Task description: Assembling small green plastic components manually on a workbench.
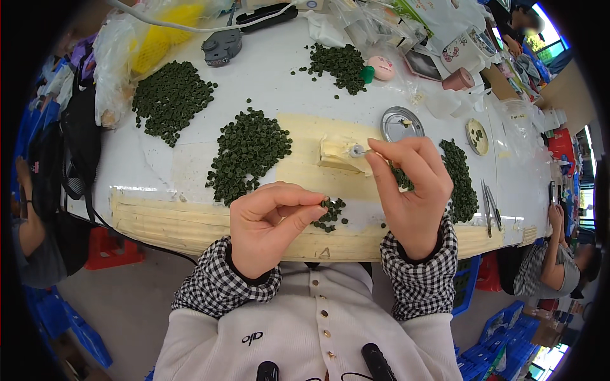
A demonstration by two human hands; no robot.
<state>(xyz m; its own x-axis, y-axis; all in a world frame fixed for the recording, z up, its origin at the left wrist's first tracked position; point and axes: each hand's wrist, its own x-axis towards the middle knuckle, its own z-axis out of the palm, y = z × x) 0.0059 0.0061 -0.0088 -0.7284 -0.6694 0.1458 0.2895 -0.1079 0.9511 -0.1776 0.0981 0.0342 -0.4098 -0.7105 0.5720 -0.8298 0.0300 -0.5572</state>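
My left hand (270, 219) is closed in a pinch over the near edge of the table. Between its thumb and forefinger sits a small dark green piece (325, 201), mostly covered by the fingertips. Just under it lies a little group of the same green pieces (330, 219). My right hand (416, 187) pinches a thin, needle-like tool (366, 152). Its tip meets a small whitish round nozzle or cup (356, 150) on a cream, tape-wrapped block (337, 154). More green pieces are partly hidden behind the right hand.
Large heaps of green pieces lie left (244, 152), far left (171, 98), at the back (340, 66) and right (460, 181). Tweezers (488, 206) lie at the right. A round metal lid (401, 122), a shallow dish (477, 138) and a mug (467, 51) stand beyond.
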